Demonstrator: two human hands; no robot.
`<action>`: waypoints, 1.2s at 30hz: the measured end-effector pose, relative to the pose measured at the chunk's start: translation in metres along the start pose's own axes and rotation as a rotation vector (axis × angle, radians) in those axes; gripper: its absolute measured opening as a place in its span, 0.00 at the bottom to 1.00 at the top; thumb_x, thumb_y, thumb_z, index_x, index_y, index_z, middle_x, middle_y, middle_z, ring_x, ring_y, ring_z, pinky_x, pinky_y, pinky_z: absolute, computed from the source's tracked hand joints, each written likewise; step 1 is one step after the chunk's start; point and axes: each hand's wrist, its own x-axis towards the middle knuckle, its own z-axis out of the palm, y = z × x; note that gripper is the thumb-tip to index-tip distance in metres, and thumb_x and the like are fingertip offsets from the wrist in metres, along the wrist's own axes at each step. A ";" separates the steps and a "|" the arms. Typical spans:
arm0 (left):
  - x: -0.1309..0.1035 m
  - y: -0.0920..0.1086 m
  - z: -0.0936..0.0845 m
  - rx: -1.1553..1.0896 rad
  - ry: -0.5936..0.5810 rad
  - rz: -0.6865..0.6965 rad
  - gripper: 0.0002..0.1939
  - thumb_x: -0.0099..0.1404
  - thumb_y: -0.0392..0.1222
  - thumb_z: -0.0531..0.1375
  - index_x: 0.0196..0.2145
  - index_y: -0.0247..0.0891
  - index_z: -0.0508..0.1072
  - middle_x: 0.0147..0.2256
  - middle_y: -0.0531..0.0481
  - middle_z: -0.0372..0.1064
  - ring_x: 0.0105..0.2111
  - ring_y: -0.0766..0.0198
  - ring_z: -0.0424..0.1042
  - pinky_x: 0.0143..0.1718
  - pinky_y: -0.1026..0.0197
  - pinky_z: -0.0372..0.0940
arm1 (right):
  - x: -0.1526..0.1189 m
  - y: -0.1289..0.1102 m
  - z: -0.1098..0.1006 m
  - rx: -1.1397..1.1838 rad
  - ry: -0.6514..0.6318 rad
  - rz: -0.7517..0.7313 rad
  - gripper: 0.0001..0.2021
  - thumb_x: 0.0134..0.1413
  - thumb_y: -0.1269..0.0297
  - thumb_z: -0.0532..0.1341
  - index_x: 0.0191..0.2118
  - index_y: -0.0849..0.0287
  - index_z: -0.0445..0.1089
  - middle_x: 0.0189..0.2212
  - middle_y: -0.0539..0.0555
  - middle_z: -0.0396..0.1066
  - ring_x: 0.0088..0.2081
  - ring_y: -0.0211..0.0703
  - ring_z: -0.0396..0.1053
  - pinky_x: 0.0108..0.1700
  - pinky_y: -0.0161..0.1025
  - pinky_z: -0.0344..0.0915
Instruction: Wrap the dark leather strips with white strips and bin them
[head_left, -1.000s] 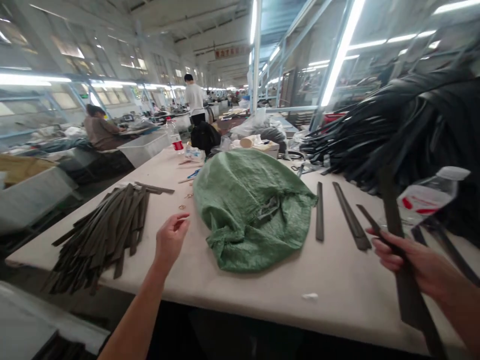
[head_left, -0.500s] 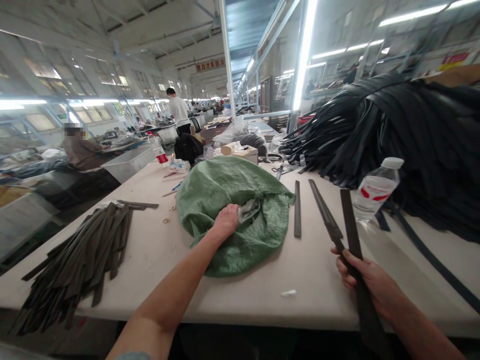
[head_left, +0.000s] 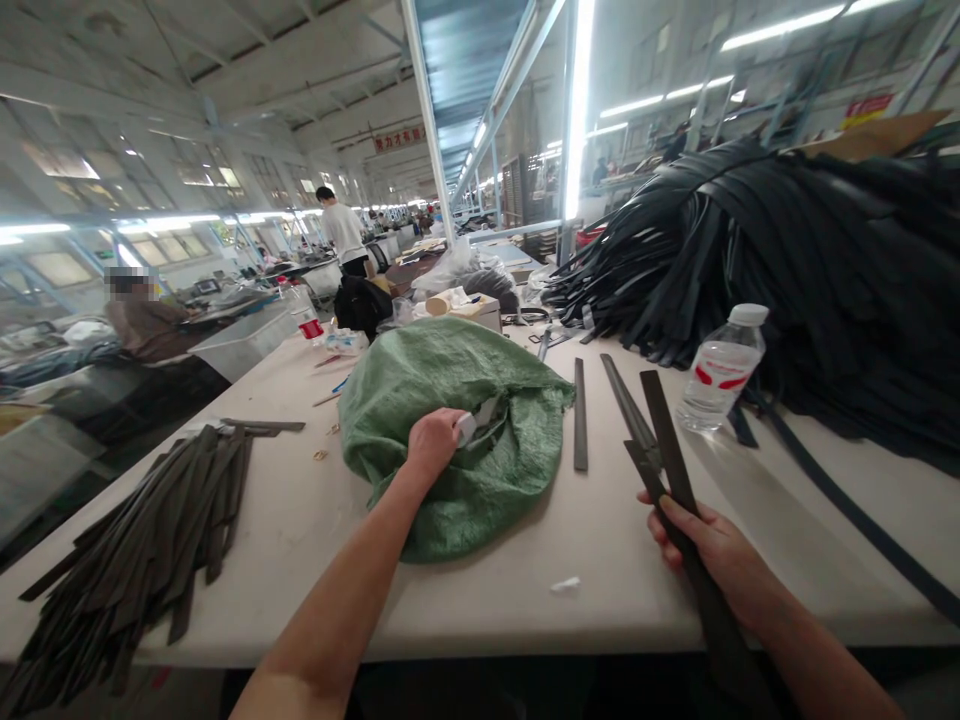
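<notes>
In the head view, take the clock face as centred on the one rounded green woven-plastic sack [head_left: 465, 350], which rests in the middle of the long pale counter [head_left: 480, 612] with its torn opening facing up. The person's left grip [head_left: 433, 442], a bare hand, is at that opening, its fingers curled together; one small pale grey-white piece [head_left: 466, 430] shows at the fingertips, though I cannot tell whether they are clamped on it.

Between 3 and 4 o'clock, the right grip [head_left: 709, 545] is clamped on flat dark grey-brown strips [head_left: 667, 430]; two ends stick up past the thumb, crossing each other. At 3 o'clock, one matching narrow strip [head_left: 580, 415] lies flat just beside the sack. A little farther out lies a longer dark strip [head_left: 624, 395], either one piece or an overlapping pair; I cannot tell which.

Between 8 and 9 o'clock spreads one fanned pile of dark brown strips [head_left: 165, 540], too many to count. At 9 o'clock lie at least two small gold-coloured metal pieces [head_left: 321, 455]. One clear plastic bottle with a white cap [head_left: 721, 372] stands between 2 and 3 o'clock, before one large mound of black straps [head_left: 795, 270]. One crumpled white scrap [head_left: 565, 585] lies at 5 o'clock
</notes>
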 end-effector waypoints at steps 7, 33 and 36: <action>-0.027 0.012 -0.017 -0.113 0.333 0.252 0.21 0.66 0.30 0.52 0.53 0.44 0.71 0.56 0.46 0.66 0.56 0.58 0.64 0.57 0.54 0.59 | 0.006 -0.001 0.003 0.203 -0.045 0.028 0.18 0.44 0.56 0.72 0.38 0.60 0.72 0.22 0.46 0.63 0.18 0.29 0.58 0.16 0.25 0.57; -0.027 0.023 -0.020 -0.407 0.408 -0.043 0.13 0.66 0.33 0.51 0.42 0.37 0.74 0.42 0.43 0.73 0.44 0.57 0.71 0.49 0.56 0.63 | 0.082 -0.033 0.145 -0.040 -0.268 -0.013 0.13 0.65 0.65 0.58 0.28 0.63 0.64 0.17 0.39 0.55 0.13 0.24 0.47 0.12 0.24 0.45; -0.042 0.037 -0.019 -0.542 0.191 0.007 0.13 0.66 0.45 0.56 0.42 0.38 0.75 0.39 0.46 0.75 0.38 0.58 0.72 0.42 0.59 0.64 | 0.085 -0.038 0.139 -0.032 -0.260 -0.011 0.13 0.65 0.63 0.58 0.29 0.63 0.65 0.18 0.40 0.56 0.13 0.25 0.48 0.13 0.24 0.46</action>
